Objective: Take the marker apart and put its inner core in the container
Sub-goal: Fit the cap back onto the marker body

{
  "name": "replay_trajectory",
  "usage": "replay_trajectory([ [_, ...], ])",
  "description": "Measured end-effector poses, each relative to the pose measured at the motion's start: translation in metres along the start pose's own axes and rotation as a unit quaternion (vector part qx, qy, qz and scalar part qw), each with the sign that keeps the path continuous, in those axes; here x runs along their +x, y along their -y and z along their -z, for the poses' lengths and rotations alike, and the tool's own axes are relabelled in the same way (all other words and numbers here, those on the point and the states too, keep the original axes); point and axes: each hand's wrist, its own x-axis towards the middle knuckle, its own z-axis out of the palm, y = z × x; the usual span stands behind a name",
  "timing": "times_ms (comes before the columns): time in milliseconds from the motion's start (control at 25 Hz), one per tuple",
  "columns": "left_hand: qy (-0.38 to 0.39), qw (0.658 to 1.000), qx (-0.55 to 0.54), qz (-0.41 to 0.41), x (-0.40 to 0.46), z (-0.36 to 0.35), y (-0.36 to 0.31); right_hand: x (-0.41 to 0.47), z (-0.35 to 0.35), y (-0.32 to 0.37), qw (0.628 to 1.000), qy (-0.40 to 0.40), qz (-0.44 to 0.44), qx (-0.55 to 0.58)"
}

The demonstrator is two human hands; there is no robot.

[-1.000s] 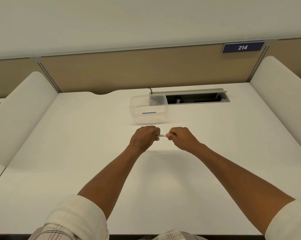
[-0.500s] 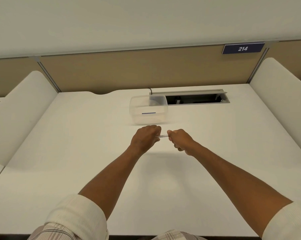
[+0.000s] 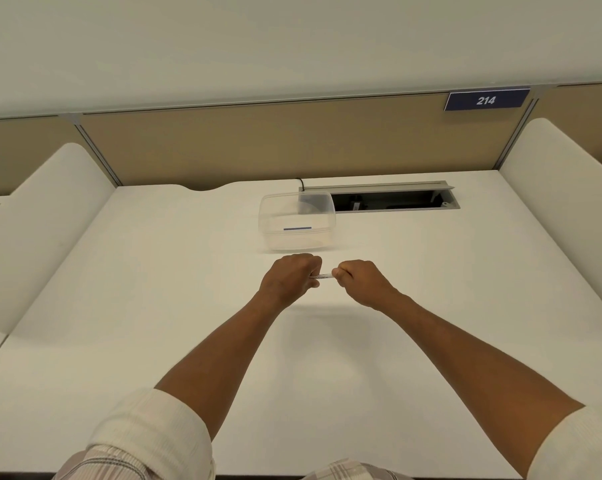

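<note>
Head view. Left hand [image 3: 290, 277] and right hand [image 3: 358, 280] are both closed into fists around opposite ends of the marker [image 3: 322, 276], held level just above the white worktop [image 3: 154, 306]. Only a short pale stretch of the marker shows between the fists. The clear container [image 3: 296, 226] stands on the worktop just beyond the hands, apart from them; a thin blue strip [image 3: 297, 229] lies inside it. Behind the container, an open cable slot [image 3: 386, 201] runs along the worktop.
</note>
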Motion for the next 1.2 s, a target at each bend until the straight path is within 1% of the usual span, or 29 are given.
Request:
replay_trajectory([
  [80, -0.009, 1.000, 0.004, -0.002, 0.000, 0.000, -0.002, 0.002, -0.001, 0.003, 0.996, 0.014, -0.054, 0.063],
  [160, -0.016, 1.000, 0.010, -0.007, 0.002, 0.000, -0.001, 0.003, -0.002, 0.004, 0.977, 0.035, -0.124, 0.168],
  [200, -0.014, 1.000, 0.013, -0.008, 0.003, 0.000, -0.001, 0.004, -0.002, 0.003, 0.968, 0.052, -0.143, 0.202],
  [240, -0.010, 1.000, 0.015, -0.007, 0.003, 0.000, 0.000, 0.004, -0.001, 0.002, 0.966, 0.067, -0.142, 0.207],
  [280, -0.006, 1.000, 0.016, -0.005, 0.004, 0.000, 0.002, 0.005, 0.000, 0.001, 0.972, 0.071, -0.125, 0.186],
  [360, -0.002, 1.000, 0.017, -0.002, 0.005, -0.002, 0.004, 0.006, 0.002, -0.002, 0.991, 0.044, -0.064, 0.104],
  [480, 0.006, 1.000, 0.012, -0.001, 0.007, -0.002, 0.005, 0.009, 0.004, -0.006, 1.000, 0.000, 0.014, 0.008],
  [560, 0.009, 1.000, 0.006, -0.004, 0.009, -0.003, 0.005, 0.010, 0.003, -0.006, 0.999, -0.011, 0.019, -0.041],
  [640, 0.007, 1.000, 0.010, -0.005, 0.009, -0.003, 0.004, 0.010, 0.002, -0.006, 0.998, -0.018, 0.006, -0.066],
  [761, -0.001, 1.000, 0.026, -0.011, 0.008, -0.004, 0.004, 0.010, 0.001, 0.000, 0.998, -0.009, -0.011, -0.057],
  [881, -0.015, 0.998, 0.051, -0.034, 0.008, -0.002, 0.002, 0.013, -0.001, 0.004, 0.998, 0.018, -0.049, -0.041],
  [921, -0.019, 0.997, 0.060, -0.042, 0.008, 0.000, 0.001, 0.013, -0.002, 0.005, 0.997, 0.027, -0.071, -0.013],
  [1001, -0.021, 0.995, 0.076, -0.057, 0.009, 0.002, 0.001, 0.011, -0.002, 0.004, 0.987, 0.049, -0.123, 0.089],
  [1041, -0.021, 0.994, 0.085, -0.064, 0.009, 0.003, 0.001, 0.009, -0.002, 0.004, 0.981, 0.066, -0.132, 0.123],
  [1121, -0.030, 0.991, 0.099, -0.079, 0.008, 0.001, 0.002, 0.008, -0.002, 0.003, 0.984, 0.090, -0.101, 0.119],
  [1201, -0.043, 0.990, 0.093, -0.095, 0.009, -0.004, 0.000, 0.007, -0.003, 0.003, 0.992, 0.080, -0.060, 0.079],
])
